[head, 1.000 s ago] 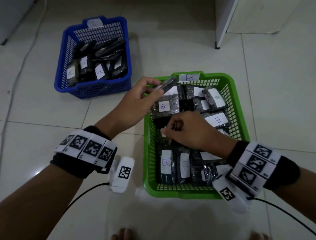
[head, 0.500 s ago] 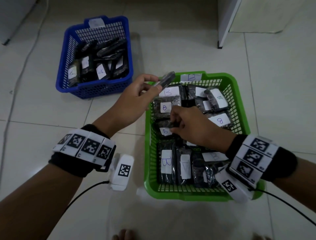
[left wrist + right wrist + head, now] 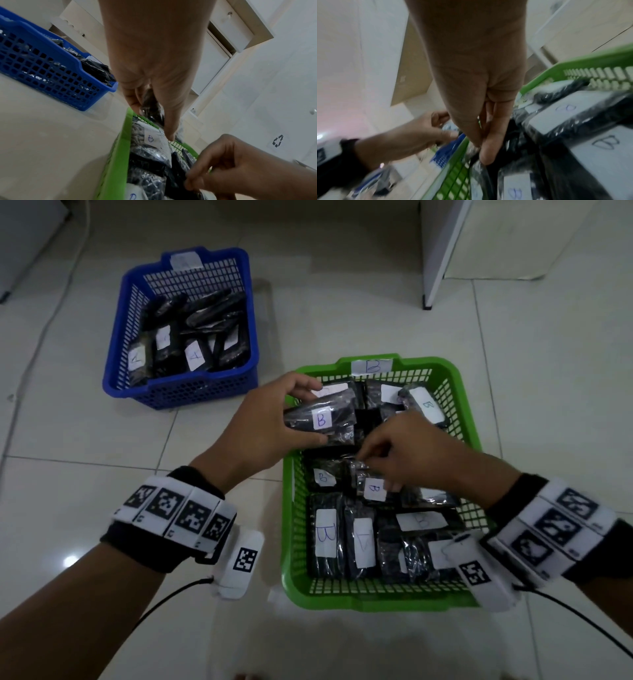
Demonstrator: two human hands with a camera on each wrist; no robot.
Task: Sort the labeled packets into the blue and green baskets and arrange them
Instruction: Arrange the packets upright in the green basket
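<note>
Blue plastic mesh basket (image 3: pixel 181 386) sat far left on pale tiled floor (image 3: pixel 85 474), holding dark glossy packets with white labels (image 3: pixel 193 356), lettering too faint to read. Left hand (image 3: pixel 260 426) gripped black shiny B-labelled packet (image 3: pixel 322 417) over left rim of green plastic mesh basket (image 3: pixel 291 577), apparently lifted to free room for tidying. Right hand (image 3: pixel 411 453) reached into basket middle, fingers pinching edge of dark wrapped packet (image 3: pixel 371 486), likely straightening it among B-marked packets; one near-row label looked like A.
</note>
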